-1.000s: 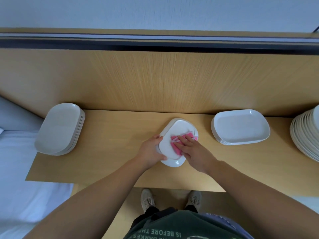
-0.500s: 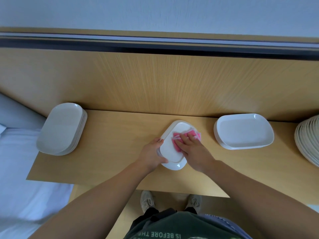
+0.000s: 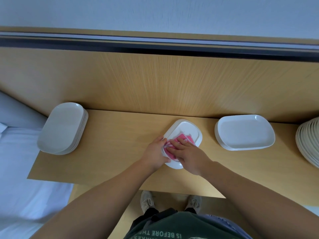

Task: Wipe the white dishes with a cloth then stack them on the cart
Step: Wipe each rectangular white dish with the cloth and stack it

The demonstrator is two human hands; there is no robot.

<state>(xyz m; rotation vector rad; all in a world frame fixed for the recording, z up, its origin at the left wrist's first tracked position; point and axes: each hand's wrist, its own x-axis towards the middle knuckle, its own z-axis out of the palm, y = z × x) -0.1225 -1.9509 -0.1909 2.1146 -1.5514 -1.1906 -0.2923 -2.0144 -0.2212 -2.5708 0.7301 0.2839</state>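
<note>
Nearest: green shirt [image 3: 181, 226] with upside-down white print is filling the bottom edge. Two beige shoes [image 3: 146, 200] are standing on the floor [image 3: 170, 202] just under the table's near edge.

Left hand [image 3: 155, 153] is holding the dish [image 3: 188, 128] by its left rim, with the grip curled round the edge. Right hand [image 3: 189, 156] is lying flat on the pink cloth [image 3: 185, 139], grip wide, straight fingers pressing the cloth onto the dish's near-left part. Cloth edge is touching the left hand's fingertips.

Dish is white and rounded-rectangular. It is sitting on the table [image 3: 112, 144] about mid-width, long axis running near-left to far-right. Its far half is showing bare.

Left stack [image 3: 63, 128] of similar white dishes is sitting well apart at the table's far-left corner. Right stack [image 3: 244, 131] is sitting near the dish, by the back panel [image 3: 155, 83]. Round plates [image 3: 309, 140] are sitting stacked at the right frame edge, partly cut off.

White bed [image 3: 17, 161] is lying left of the table. Behind the panel, a dark strip [image 3: 155, 47] is running across, with a pale wall [image 3: 155, 12] above it.
</note>
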